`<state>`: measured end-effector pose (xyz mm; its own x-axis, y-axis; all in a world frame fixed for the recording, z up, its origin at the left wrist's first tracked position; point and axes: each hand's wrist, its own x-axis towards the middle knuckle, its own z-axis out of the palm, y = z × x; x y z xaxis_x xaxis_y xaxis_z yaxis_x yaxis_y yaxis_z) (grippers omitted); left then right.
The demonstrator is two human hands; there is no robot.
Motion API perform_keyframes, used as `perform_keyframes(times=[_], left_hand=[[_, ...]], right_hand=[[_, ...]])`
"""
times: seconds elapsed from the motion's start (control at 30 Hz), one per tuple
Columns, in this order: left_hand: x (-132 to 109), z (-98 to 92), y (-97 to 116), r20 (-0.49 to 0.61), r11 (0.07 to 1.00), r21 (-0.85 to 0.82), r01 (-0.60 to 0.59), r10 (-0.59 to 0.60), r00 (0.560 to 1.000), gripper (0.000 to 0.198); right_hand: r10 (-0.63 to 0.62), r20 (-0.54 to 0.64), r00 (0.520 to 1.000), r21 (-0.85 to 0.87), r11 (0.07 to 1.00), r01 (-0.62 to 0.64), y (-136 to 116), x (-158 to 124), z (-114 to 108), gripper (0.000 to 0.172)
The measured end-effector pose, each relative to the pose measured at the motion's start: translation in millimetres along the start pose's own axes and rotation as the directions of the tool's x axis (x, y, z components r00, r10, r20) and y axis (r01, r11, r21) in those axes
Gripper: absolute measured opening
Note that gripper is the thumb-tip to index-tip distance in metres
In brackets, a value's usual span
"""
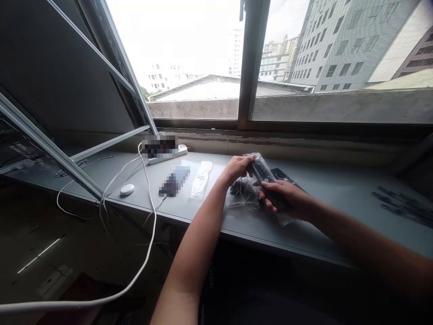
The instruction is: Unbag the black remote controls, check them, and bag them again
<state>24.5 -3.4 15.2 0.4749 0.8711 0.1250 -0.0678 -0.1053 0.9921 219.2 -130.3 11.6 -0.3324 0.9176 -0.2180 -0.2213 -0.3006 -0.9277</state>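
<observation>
A black remote control [261, 170] in a clear plastic bag is held tilted above the table, its top end up and to the left. My left hand [237, 169] pinches the bag at that top end. Around the lower half of the remote, the fingers of my right hand [286, 197] are wrapped, with the thumb over its front. Below my hands lies a clear bag [241, 192] with dark contents that I cannot make out. Another black remote [284, 176] rests behind my right hand, partly hidden by it.
On the grey table [321, 225] lie a white plastic-wrapped item [202, 179], a blurred phone-like device [175, 181], a white rounded case [127, 189] and a power strip [165, 157]. A white cable [154, 225] loops over the front edge. Dark thin items [402, 205] lie at the right.
</observation>
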Motion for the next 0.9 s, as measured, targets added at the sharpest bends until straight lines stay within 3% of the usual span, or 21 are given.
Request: perform_keyframes(times=[0.23,0.4,0.53,0.63,0.8,0.9], left_hand=[[-3,-5.2,0,0.104,0.998,0.025,0.06,-0.063,0.993,0.064],[0,-4.2,1,0.061,0.997,0.027,0.068,-0.07,0.996,0.058],[-1,-1.9,6,-0.041,1.0,-0.024,0.001,-0.002,0.999,0.053],[-2,-2.8,5,-0.081,1.0,-0.019,-0.012,0.011,0.997,0.058],[1,-4.0,-6,0.051,0.996,0.017,0.088,-0.089,0.995,0.07],[4,-4.2,-11,0.057,0.995,0.034,0.095,-0.097,0.994,0.068]], right_hand=[[-0.022,0.013,1.0,0.006,1.0,0.022,-2,-2,2,0.029],[-0.002,-0.005,1.0,0.009,1.0,0.002,-2,-2,2,0.028],[-0.009,0.023,1.0,-0.012,1.0,0.009,-1,-1,1,0.036],[-0.002,0.041,0.999,-0.046,0.999,0.004,-2,-1,1,0.041],[-0.003,0.043,0.999,-0.059,0.998,0.006,-1,-1,0,0.043],[0.02,0.06,0.998,-0.077,0.997,-0.016,0,0,-4,0.043]])
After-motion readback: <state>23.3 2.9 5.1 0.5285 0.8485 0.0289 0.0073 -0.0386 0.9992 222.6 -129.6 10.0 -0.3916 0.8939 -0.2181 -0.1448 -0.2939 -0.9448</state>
